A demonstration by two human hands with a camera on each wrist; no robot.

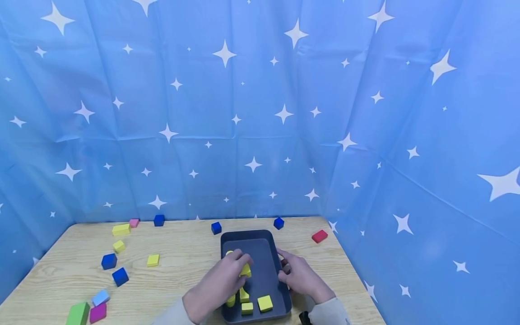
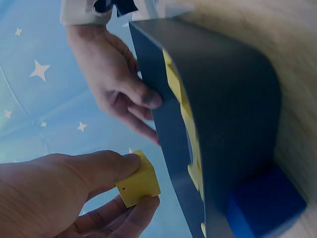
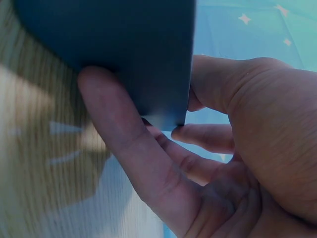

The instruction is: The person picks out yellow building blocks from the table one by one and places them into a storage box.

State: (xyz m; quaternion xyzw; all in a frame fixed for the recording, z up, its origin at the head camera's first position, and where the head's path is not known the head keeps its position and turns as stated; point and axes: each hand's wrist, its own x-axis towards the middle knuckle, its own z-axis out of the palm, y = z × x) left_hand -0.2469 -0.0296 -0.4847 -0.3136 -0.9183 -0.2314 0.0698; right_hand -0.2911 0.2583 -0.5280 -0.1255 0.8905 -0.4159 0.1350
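Over the dark grey tray (image 1: 264, 257), my left hand (image 1: 221, 282) pinches a yellow block (image 2: 139, 181) between thumb and fingers, the block standing above the rim in the left wrist view. My right hand (image 1: 302, 275) grips the tray's right side, its thumb over the rim and fingers along the outer wall (image 3: 143, 44). Several yellow blocks lie in the tray, among them a squarish one (image 1: 265, 304) and a smaller one (image 1: 247, 308) near the front. My left hand partly hides others on the tray's left side.
Blue blocks (image 1: 216, 228) (image 1: 278, 223) stand near the tray's far corners, and a red block (image 1: 319, 236) lies farther right. Scattered on the left are more blue blocks (image 1: 120, 276), loose yellow blocks (image 1: 153, 260), a green block (image 1: 78, 313) and a magenta block (image 1: 98, 312). A starry blue curtain (image 1: 252, 113) surrounds the table.
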